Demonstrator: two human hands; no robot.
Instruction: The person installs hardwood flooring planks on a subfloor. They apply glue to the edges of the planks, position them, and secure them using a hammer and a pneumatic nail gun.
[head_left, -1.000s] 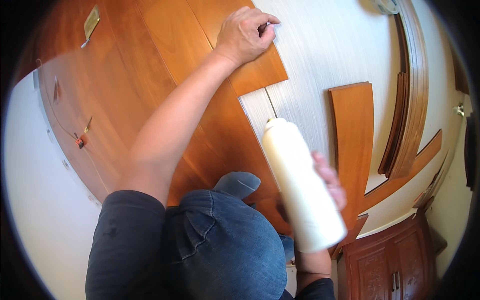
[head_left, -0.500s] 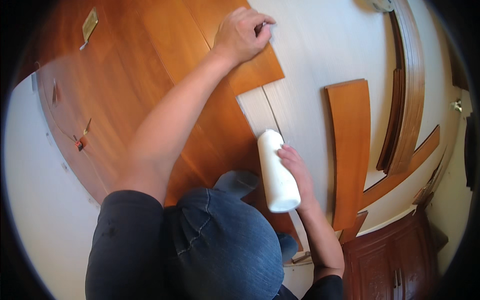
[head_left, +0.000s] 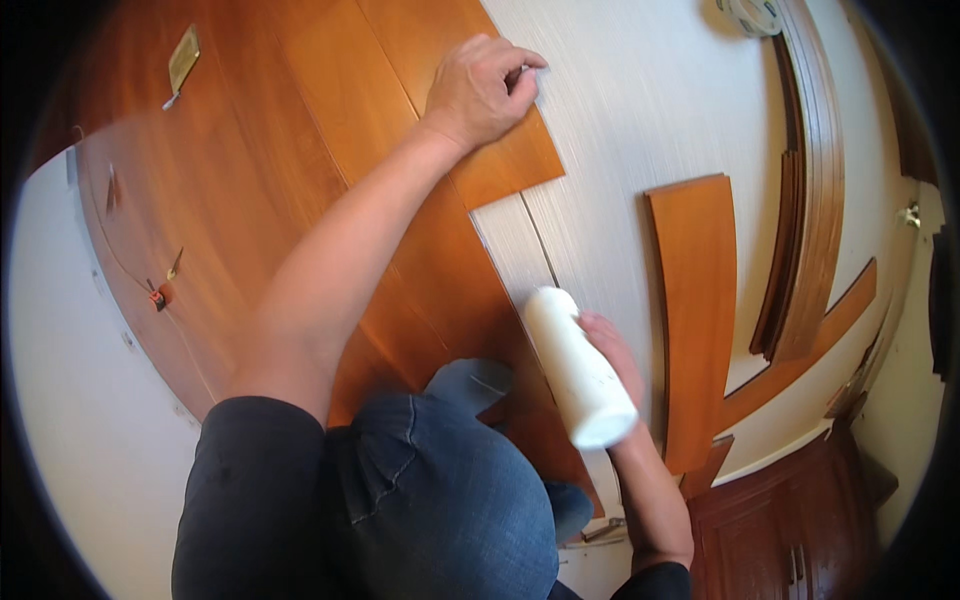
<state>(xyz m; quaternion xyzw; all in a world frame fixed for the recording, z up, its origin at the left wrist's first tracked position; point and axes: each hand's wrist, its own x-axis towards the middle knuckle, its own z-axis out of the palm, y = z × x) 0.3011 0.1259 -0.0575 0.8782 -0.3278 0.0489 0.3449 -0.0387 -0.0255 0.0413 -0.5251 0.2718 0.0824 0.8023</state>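
Note:
My left hand (head_left: pixel 484 92) rests at the top on the end of an orange-brown plank (head_left: pixel 505 165), fingers curled at its side edge; anything inside them is hidden. My right hand (head_left: pixel 615 355) holds a white cylindrical bottle (head_left: pixel 575 370) by its side, at a slant above a pale streaked strip of underlayer (head_left: pixel 505 245) beside the laid planks (head_left: pixel 440 260). A thin dark line runs along that strip to behind the bottle. The bottle's nozzle end is not clearly visible.
Loose planks (head_left: pixel 690 320) and stacked long boards (head_left: pixel 805 250) lie to the right. A tape roll (head_left: pixel 755 15) sits at the top. A small orange tool (head_left: pixel 157 296) and a flat metal piece (head_left: pixel 183 60) lie on the left planks. A carved wooden cabinet (head_left: pixel 770 520) stands at lower right.
The bottle has moved away from the camera, down toward the pale strip, with my right hand round it. My left hand stays at the plank; the view has shifted slightly.

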